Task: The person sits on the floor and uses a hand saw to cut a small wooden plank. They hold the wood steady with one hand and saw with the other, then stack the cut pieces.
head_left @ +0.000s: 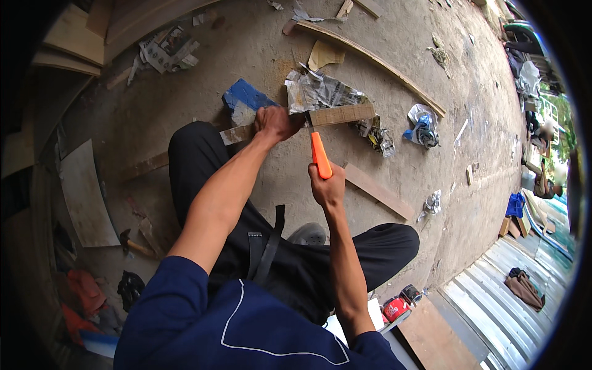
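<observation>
My right hand [328, 185] is wrapped round the orange handle [319, 157] of a handsaw. Only a short dark stretch of its blade shows, against the edge of a narrow wooden plank [342, 115]. My left hand [279, 124] is closed on the plank just left of the blade, its fingertips partly hidden. The plank seems to run on leftward under my knee. A blue-and-white block [248, 97] lies on the ground beyond my left hand. Crumpled newspaper [324, 91] lies just beyond the plank's right end.
A loose board [379, 192] lies right of my right hand, and a long wooden strip [376, 61] farther off. Crumpled paper [422, 126] is scattered about. A hammer [139, 246] and a pale panel [89, 194] lie left. Corrugated metal sheeting [493, 296] is at the lower right.
</observation>
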Available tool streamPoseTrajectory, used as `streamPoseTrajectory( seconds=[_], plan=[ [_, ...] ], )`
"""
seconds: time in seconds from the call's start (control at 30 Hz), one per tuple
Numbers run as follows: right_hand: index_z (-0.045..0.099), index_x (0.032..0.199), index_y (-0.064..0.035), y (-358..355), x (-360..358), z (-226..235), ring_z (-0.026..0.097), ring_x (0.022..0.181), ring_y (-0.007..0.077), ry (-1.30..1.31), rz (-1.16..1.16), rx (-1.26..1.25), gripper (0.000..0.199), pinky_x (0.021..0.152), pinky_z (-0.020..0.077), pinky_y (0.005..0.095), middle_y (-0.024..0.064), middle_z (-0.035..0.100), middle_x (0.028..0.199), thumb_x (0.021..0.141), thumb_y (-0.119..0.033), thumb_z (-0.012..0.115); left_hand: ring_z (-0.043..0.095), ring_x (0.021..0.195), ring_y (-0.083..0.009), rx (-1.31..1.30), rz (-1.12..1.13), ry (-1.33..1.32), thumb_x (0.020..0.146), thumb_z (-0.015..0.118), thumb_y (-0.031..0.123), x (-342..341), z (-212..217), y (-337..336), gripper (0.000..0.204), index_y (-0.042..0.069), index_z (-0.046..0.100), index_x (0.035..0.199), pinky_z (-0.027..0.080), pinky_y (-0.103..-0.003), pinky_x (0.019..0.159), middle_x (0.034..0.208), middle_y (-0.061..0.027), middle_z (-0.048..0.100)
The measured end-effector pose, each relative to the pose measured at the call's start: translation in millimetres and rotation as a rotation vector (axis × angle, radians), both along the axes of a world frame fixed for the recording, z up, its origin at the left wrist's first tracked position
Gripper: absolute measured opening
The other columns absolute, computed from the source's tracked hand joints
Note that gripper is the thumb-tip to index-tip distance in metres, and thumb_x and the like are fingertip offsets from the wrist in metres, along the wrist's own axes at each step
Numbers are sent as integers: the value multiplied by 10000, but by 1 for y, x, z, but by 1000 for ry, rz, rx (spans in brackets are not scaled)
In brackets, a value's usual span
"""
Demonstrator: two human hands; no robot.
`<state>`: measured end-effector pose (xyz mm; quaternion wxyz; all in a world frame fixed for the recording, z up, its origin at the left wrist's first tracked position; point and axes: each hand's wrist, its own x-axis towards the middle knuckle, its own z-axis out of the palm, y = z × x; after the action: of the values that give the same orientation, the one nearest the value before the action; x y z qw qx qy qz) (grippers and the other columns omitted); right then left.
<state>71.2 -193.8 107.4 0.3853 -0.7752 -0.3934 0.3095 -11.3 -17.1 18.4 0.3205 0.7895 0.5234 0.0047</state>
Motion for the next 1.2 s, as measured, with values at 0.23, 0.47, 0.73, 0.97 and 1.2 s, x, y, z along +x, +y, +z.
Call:
streamPoseTrajectory(
  seconds=[0.23, 0.47, 0.73, 0.97, 1.2],
  plan=[
    [545, 684, 40, -25, -9, 23, 495, 452, 213, 9, 12, -61, 217, 507, 422, 341, 180, 474, 532, 771, -147, 613, 674, 775, -311, -14, -32, 95, 782, 575, 583, 0, -2, -1, 580, 24, 724, 750, 441, -370, 761, 782, -216, 674],
    [556, 681, 24, 16, -14, 12, 519, 486, 250, -127, -3, -98, 215, 533, 428, 361, 191, 495, 567, 767, -164, 616, 664, 775, -315, 89, -66, 69, 776, 574, 602, -5, -23, -27, 581, 44, 724, 726, 431, -381, 753, 801, -209, 677],
    [529, 651, 40, -4, -10, 9, 457, 467, 162, -63, -15, -69, 240, 491, 398, 345, 147, 449, 519, 787, -148, 589, 634, 901, -318, 0, 19, 3, 798, 529, 636, -1, -7, -5, 629, 38, 720, 758, 387, -407, 866, 873, -186, 680],
    [512, 663, 39, -10, -12, 21, 443, 458, 156, 58, -55, -118, 241, 490, 394, 325, 126, 446, 517, 789, -148, 597, 590, 921, -267, 288, 30, -150, 841, 494, 585, -5, -31, -15, 562, 67, 705, 788, 377, -398, 837, 849, -124, 625],
    [504, 651, 37, -34, -14, 43, 429, 463, 135, 40, 10, -147, 227, 481, 376, 318, 107, 427, 505, 787, -121, 596, 587, 890, -281, 314, 145, -189, 837, 564, 385, -7, -27, -10, 297, 89, 586, 821, 404, -426, 764, 872, -102, 603]
  ],
)
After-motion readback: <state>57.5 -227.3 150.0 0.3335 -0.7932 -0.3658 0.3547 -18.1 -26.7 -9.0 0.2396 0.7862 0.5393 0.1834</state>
